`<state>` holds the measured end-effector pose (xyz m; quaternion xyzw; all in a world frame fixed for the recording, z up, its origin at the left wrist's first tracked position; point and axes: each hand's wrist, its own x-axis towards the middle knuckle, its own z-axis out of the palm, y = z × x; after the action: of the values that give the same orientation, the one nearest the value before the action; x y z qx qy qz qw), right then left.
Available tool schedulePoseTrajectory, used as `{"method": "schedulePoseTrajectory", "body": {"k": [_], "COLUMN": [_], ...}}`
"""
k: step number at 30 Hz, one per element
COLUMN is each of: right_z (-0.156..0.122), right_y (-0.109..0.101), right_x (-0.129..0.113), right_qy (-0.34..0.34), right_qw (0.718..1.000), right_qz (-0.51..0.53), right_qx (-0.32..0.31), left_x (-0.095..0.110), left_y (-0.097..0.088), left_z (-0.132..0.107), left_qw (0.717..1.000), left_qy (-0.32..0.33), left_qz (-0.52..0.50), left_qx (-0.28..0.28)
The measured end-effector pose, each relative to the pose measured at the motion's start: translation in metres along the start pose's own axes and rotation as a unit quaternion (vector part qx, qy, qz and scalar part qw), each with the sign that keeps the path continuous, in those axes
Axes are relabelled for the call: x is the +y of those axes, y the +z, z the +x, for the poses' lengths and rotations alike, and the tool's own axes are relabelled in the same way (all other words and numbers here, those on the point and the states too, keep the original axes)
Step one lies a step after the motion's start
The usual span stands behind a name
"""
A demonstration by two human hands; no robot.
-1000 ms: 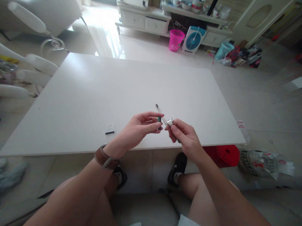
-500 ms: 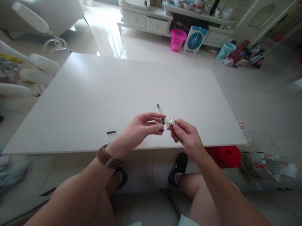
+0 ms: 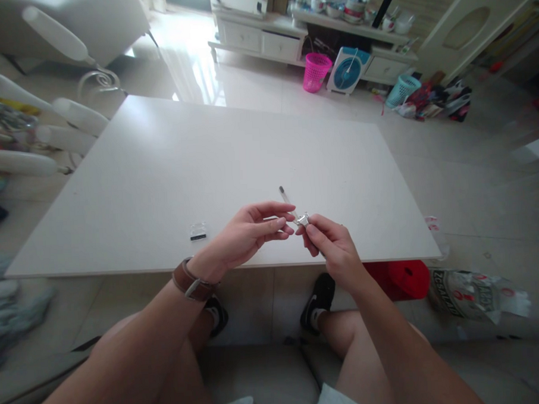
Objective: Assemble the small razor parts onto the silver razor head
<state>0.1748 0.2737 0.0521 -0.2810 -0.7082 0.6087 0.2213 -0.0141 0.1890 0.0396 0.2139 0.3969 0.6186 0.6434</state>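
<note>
My left hand (image 3: 264, 223) reaches in over the table's near part, its thumb and index finger apart. Nothing shows between them, and their tips are close beside a small silvery metal piece (image 3: 303, 219). That piece is pinched between the thumb and fingers of my right hand (image 3: 334, 241); its exact kind is too small to make out. Just beyond the fingertips is a thin clear stick with a dark tip (image 3: 282, 190), its lower end hidden behind the hands. To the left, a small clear plastic case (image 3: 198, 231) with a black strip lies on the table.
The white table (image 3: 231, 150) has its near edge just below my hands. A red roll-shaped object (image 3: 407, 279) and a printed bag (image 3: 474, 294) stand on the floor at right. Beyond the table are a pink basket (image 3: 316, 72) and a blue fan (image 3: 348, 72).
The dark, green-edged piece between my left fingertips is no longer visible there. My left fingers have spread slightly. My right hand has shifted slightly left, and the dark part below its fingers no longer shows.
</note>
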Motion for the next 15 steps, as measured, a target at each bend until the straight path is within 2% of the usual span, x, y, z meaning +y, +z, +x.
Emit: {"method": "schedulePoseTrajectory", "body": {"k": [4,10,15], "right_z": [0.000,0.000,0.000], "right_y": [0.001,0.000,-0.001], "right_x": [0.000,0.001,0.002], "right_qy": [0.000,0.005,0.003], "right_qw": [1.000,1.000,1.000], "right_qz": [0.002,-0.008,-0.017], "right_qx": [0.000,0.003,0.002], "left_x": [-0.003,-0.005,-0.005], "left_y": [-0.004,-0.012,-0.012], "left_z": [0.003,0.008,0.009], "left_qw": [0.999,0.982,0.983], "left_qy": [0.013,0.065,0.066], "left_qz": [0.027,0.167,0.158], "left_qx": [0.011,0.059,0.059]}}
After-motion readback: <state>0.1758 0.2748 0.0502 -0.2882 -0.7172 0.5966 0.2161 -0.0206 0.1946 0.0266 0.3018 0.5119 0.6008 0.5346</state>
